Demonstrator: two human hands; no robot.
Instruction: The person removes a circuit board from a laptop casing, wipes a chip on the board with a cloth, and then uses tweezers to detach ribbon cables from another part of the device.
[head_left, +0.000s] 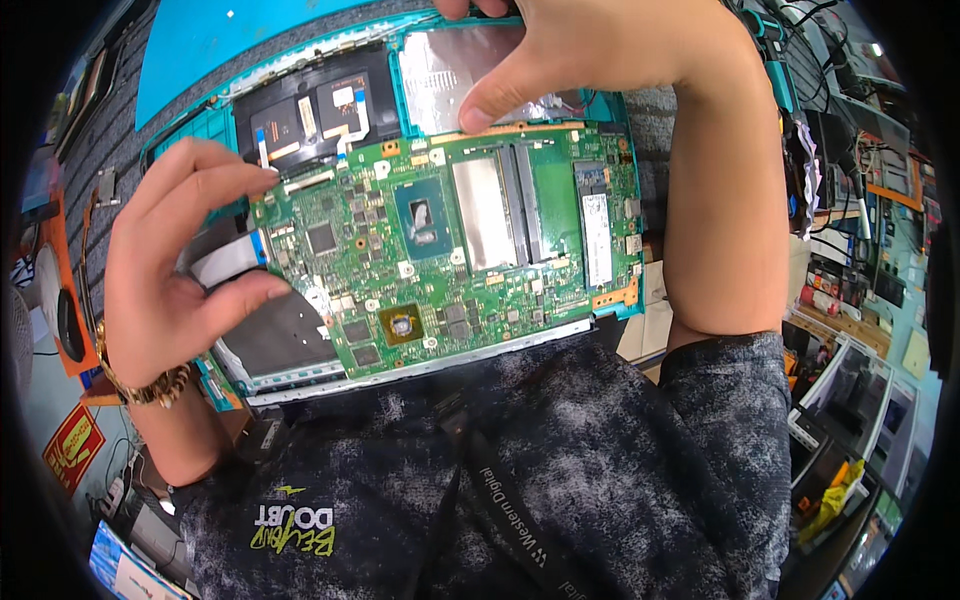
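A green laptop motherboard [470, 290] lies tilted in a teal laptop base [190, 140] held up before my torso. My left hand [165, 260] curls at the board's left edge, index fingertip and thumb on its rim, with a white ribbon cable [228, 262] between them. My right hand [540, 70] reaches over the far side of the base. Its thumb presses on a silver metal plate [430, 80] beside the board's far edge; the other fingers are partly hidden at the top of the view. The board carries a processor [423, 218], a silver memory shield [482, 210] and a slim drive stick [597, 240].
A bright blue panel [200, 55] lies at the far left on a grey ribbed surface [120, 180]. An orange-edged board with a round grey item [50, 285] stands at the left. Shelves with cables and boxed items [850, 300] line the right side.
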